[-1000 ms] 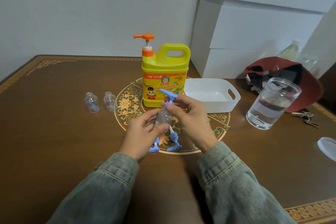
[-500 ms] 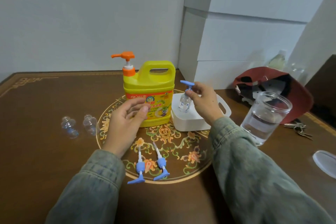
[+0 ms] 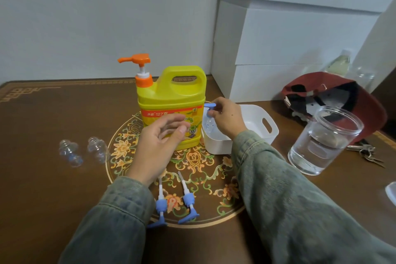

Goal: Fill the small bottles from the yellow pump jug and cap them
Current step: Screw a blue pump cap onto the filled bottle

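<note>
The yellow pump jug (image 3: 171, 92) with an orange pump stands at the table's centre. My right hand (image 3: 227, 119) grips a small clear bottle (image 3: 209, 124) topped with a blue pump cap, holding it upright inside the white basket (image 3: 271, 133), at its left end. My left hand (image 3: 159, 141) hovers open in front of the jug, holding nothing. Two uncapped small bottles (image 3: 70, 152) (image 3: 97, 149) stand to the left. Two loose blue pump caps (image 3: 160, 206) (image 3: 188, 201) lie on the table near my left sleeve.
A clear jar of water (image 3: 323, 141) stands to the right, with keys (image 3: 366, 152) and a dark red cap (image 3: 334, 96) behind it. White boxes (image 3: 289, 38) rise at the back right. A white lid (image 3: 391, 193) lies at the right edge.
My right hand carried the capped bottle from in front of me to the white basket and lowered it inside. My left hand let go and now hovers by the jug.
</note>
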Demonstrator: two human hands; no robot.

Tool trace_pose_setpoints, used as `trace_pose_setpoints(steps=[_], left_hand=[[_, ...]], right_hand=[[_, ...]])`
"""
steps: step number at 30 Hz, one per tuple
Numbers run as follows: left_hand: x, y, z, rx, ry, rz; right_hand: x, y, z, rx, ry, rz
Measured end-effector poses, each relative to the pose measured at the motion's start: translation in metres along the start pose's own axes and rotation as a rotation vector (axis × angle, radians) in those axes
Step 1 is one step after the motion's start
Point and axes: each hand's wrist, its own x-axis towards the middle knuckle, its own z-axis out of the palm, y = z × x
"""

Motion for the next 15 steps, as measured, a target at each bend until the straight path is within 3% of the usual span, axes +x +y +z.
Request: trace_pose_setpoints(steps=[9, 15], left_hand=[[-0.003, 0.001, -0.007, 0.005, -0.001, -0.005], [-0.020, 0.011, -0.024, 0.005, 0.018, -0.007]], right_hand=[[-0.005, -0.006, -0.005, -0.004, 0.012, 0.001], [-0.052, -0.029, -0.023, -0.018, 0.219, -0.079]])
